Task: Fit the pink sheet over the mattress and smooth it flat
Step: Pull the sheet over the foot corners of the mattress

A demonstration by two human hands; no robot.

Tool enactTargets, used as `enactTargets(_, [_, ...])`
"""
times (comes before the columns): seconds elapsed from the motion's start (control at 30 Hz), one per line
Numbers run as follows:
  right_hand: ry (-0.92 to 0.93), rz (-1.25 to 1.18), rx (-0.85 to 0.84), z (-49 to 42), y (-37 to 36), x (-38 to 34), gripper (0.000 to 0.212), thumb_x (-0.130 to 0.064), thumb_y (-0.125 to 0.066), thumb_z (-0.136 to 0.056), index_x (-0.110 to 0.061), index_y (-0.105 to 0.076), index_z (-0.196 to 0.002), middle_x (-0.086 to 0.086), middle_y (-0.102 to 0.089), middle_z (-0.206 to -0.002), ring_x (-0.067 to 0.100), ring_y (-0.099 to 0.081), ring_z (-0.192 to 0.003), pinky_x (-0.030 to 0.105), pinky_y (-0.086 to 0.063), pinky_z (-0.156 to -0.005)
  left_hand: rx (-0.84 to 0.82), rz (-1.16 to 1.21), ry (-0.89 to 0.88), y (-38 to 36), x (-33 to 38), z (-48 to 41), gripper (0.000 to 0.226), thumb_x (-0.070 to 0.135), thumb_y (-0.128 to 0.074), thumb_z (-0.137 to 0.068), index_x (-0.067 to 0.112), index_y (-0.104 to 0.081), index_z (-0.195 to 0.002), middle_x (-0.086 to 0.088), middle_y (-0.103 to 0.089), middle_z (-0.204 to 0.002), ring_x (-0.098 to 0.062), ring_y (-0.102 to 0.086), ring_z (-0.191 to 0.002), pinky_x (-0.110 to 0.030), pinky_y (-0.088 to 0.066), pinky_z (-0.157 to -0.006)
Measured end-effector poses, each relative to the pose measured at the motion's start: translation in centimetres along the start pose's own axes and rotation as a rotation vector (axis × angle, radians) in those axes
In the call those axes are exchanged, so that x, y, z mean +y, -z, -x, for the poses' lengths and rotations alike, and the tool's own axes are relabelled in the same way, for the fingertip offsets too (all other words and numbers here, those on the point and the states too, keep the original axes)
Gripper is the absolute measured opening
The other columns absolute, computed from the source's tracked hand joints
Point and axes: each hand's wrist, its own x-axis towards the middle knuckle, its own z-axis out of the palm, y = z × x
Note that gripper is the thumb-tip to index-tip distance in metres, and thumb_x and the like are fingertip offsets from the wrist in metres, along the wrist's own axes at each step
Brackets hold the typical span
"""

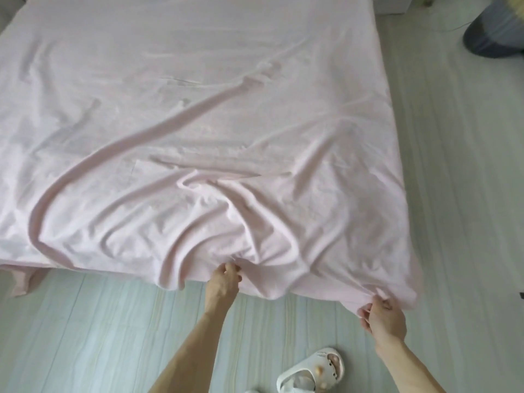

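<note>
A: Hidden first. The mattress?
B: Not visible at all. The pink sheet (198,123) covers the whole top and drapes over the near edge and the right side. The left and far edges of the bed run out of frame.

A: How does the sheet lie?
B: Flat toward the far end, rumpled near. One long raised fold (136,140) curves from the middle down to the near left. Deep creases bunch at the near edge. At the lower left, a flap of the sheet (25,282) hangs toward the floor (113,321), partly cut off.

A: Left hand?
B: The left hand (224,279) is at the near edge, fingers curled round a gather of the sheet where the creases meet. The fingertips are buried in cloth, so the exact hold is hard to read.

A: Right hand?
B: The right hand (385,316) is at the near right corner, gripping the hanging hem, with fabric pulled into small folds at the fingers. Seen from the back of the hand; the palm side is hidden.

A: Anything else?
B: A white slipper (312,370) lies on the floor between the forearms, with a second one just beside it, cut off at the bottom. A grey-blue shape (493,32) sits top right, blurred and cropped; I cannot tell what it is.
</note>
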Motion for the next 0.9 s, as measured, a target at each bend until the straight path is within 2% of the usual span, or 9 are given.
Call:
enactTargets(0.07, [0.061,0.075,0.049,0.6,1.7,1.0,0.02,-0.02,-0.047,-0.097,-0.008,-0.055,-0.084,0.013,-0.068,-0.064,0.023,-0.058,-0.05,0.032,-0.053,-0.054,-0.079,0.113,0.195,-0.1,-0.6,0.3,0.055,0.064,-0.037,-0.095,0.014,-0.054,-0.113,-0.007,-0.062,-0.112,-0.026,-0.064,-0.092,-0.038,-0.049,-0.07])
enactTargets(0.13, [0.074,0.078,0.072,0.9,3.1,2.0,0.023,-0.02,-0.046,-0.097,-0.005,-0.053,-0.08,0.017,-0.069,-0.072,0.026,-0.061,-0.054,0.032,-0.053,-0.053,-0.044,0.201,0.229,-0.5,-1.5,-0.4,0.067,0.066,-0.035,-0.095,0.007,-0.052,-0.121,-0.008,-0.062,-0.11,-0.022,-0.063,-0.087,-0.035,-0.049,-0.069])
enactTargets(0.23, [0.102,0.079,0.06,1.3,3.6,2.6,0.024,-0.019,-0.045,-0.098,-0.002,-0.052,-0.083,0.016,-0.063,-0.078,0.025,-0.063,-0.057,0.028,-0.051,-0.049,-0.011,0.238,0.221,-1.0,-2.5,-2.0,0.06,0.056,-0.036,-0.099,0.005,-0.055,-0.123,-0.008,-0.063,-0.116,-0.02,-0.064,-0.08,-0.035,-0.049,-0.073])
enactTargets(0.33, [0.141,0.071,0.021,1.2,3.7,3.2,0.022,-0.015,-0.044,-0.094,-0.003,-0.05,-0.077,0.014,-0.06,-0.072,0.026,-0.064,-0.058,0.027,-0.05,-0.048,0.01,0.113,0.265,-1.8,-3.4,-3.0,0.067,0.07,-0.032,-0.092,0.01,-0.053,-0.115,-0.006,-0.062,-0.108,-0.024,-0.065,-0.083,-0.035,-0.049,-0.072])
enactTargets(0.5, [0.194,0.089,0.08,-0.2,3.6,4.1,0.024,-0.016,-0.043,-0.096,-0.008,-0.049,-0.074,0.013,-0.061,-0.073,0.022,-0.07,-0.056,0.024,-0.048,-0.043,0.002,0.381,0.197,-3.7,-5.4,-2.7,0.052,0.057,-0.029,-0.101,0.012,-0.054,-0.111,-0.004,-0.067,-0.098,-0.026,-0.066,-0.093,-0.039,-0.05,-0.082])
enactTargets(0.6, [0.233,0.132,0.184,-1.2,3.4,3.9,0.024,-0.021,-0.043,-0.096,-0.009,-0.051,-0.077,0.013,-0.065,-0.072,0.006,-0.065,-0.044,0.025,-0.051,-0.047,0.191,0.165,0.052,-4.2,-7.8,-1.1,0.056,0.049,-0.031,-0.103,0.002,-0.059,-0.091,-0.01,-0.067,-0.077,-0.034,-0.063,-0.079,-0.042,-0.049,-0.076])
enactTargets(0.73, [0.207,0.148,0.295,-2.1,4.2,6.1,0.024,-0.025,-0.041,-0.095,-0.013,-0.048,-0.076,0.013,-0.065,-0.062,0.006,-0.059,-0.035,0.026,-0.054,-0.045,0.144,0.086,0.052,-6.3,-13.0,2.8,0.049,0.04,-0.031,-0.104,0.005,-0.06,-0.083,-0.009,-0.066,-0.063,-0.03,-0.064,-0.064,-0.041,-0.05,-0.067])
enactTargets(0.83, [0.159,0.168,0.266,-3.1,3.6,6.9,0.023,-0.026,-0.041,-0.096,-0.014,-0.048,-0.078,0.006,-0.064,-0.059,0.019,-0.064,-0.044,0.047,-0.059,-0.068,0.065,0.058,0.105,-7.4,-13.6,2.3,0.042,0.043,-0.033,-0.103,0.011,-0.059,-0.095,-0.005,-0.07,-0.075,-0.026,-0.069,-0.064,-0.033,-0.049,-0.06])
enactTargets(0.9, [0.065,0.028,0.211,-3.9,2.7,6.1,0.013,-0.021,-0.044,-0.097,-0.013,-0.052,-0.09,0.011,-0.065,-0.077,0.023,-0.064,-0.055,0.039,-0.057,-0.063,-0.051,0.111,0.217,-7.0,-11.7,0.7,0.027,0.036,-0.042,-0.102,0.012,-0.054,-0.107,-0.005,-0.069,-0.094,-0.024,-0.067,-0.067,-0.028,-0.041,-0.058])
